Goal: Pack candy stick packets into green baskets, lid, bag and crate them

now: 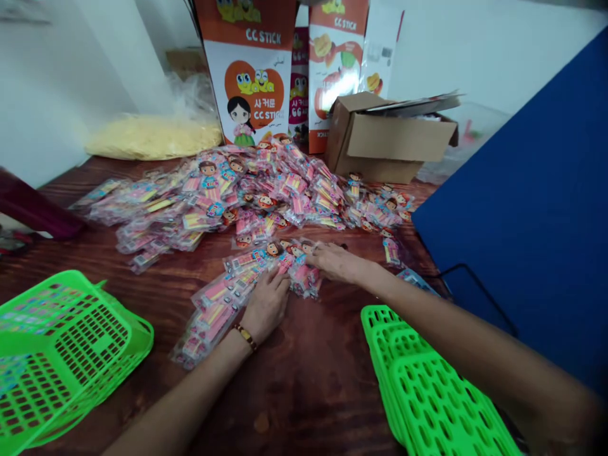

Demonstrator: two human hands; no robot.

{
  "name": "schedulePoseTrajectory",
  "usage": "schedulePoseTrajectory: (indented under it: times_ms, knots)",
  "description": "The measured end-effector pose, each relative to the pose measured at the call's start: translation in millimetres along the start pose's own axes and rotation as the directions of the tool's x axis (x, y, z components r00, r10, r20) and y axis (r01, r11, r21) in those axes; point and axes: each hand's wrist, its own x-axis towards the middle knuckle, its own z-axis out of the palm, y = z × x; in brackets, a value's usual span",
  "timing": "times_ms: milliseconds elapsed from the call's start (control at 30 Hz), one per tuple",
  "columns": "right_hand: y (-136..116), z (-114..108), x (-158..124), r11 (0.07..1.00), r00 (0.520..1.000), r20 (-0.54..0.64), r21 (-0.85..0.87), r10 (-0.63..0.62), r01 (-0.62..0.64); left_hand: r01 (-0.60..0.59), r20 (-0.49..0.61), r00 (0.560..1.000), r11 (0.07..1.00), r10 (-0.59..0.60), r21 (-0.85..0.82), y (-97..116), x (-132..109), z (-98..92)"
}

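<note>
My left hand (pixel 267 305), with a bracelet on its wrist, has its fingers curled down onto a spread of small clear candy packets (pixel 216 311) at mid-table. Across from it, my right hand (pixel 334 261) closes its fingers on the right end of the same group, at several overlapping packets (pixel 304 278). These packets hold pink and yellow sticks and carry cartoon figures. Both sets of fingertips are partly hidden among the plastic. Behind the hands lies a large heap of like packets (pixel 289 183) on the dark wooden table (pixel 304 373).
A green basket (pixel 102 332) stands at the left, and stacked green baskets (pixel 437 392) lie under my right forearm. Printed cartons (pixel 251 69), an opened cardboard box (pixel 392 142) and a bag of yellow pieces (pixel 154 136) line the back. A blue panel (pixel 527 209) bounds the right side.
</note>
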Motion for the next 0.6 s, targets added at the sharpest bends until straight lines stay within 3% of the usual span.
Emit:
schedulePoseTrajectory:
  times_ms: [200, 400, 500, 600]
  knots:
    - [-18, 16, -19, 0.988, 0.994, 0.009, 0.105, 0.109, -0.11, 0.004, 0.0, 1.0, 1.0, -0.004, -0.012, -19, 6, -4.5]
    - [-85, 24, -38, 0.96, 0.986, 0.041, 0.223, 0.164, -0.169, -0.062, 0.086, 0.994, 0.997, 0.065, -0.044, -29, -28, -29.0]
    - [-116, 28, -55, 0.967, 0.996, -0.038, 0.247, 0.078, -0.066, 0.004, 0.104, 0.995, 0.994, 0.007, -0.107, -21, -51, -43.8]
    - [-123, 27, -67, 0.96, 0.995, -0.101, 0.276, -0.023, 0.05, 0.113, 0.081, 0.991, 0.988, -0.105, -0.107, -6, -61, -46.9]
